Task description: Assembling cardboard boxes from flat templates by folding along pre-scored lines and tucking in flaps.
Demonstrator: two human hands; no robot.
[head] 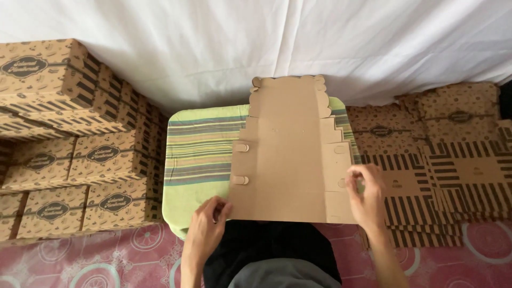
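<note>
Head view: left hand [207,223] pinches the near left corner of a flat, unfolded brown cardboard box blank [290,154]; right hand [366,194] grips its near right side flap, fingers curled over the edge. Blank lies plain side up on a green striped cloth-covered small table [198,154], scalloped end pointing away. Left of table: stack of assembled printed brown boxes [69,138]. Right: pile of flat printed blanks with black stripes [437,170]. White sheet [213,42] behind; pink patterned floor mat [106,256] below.
</note>
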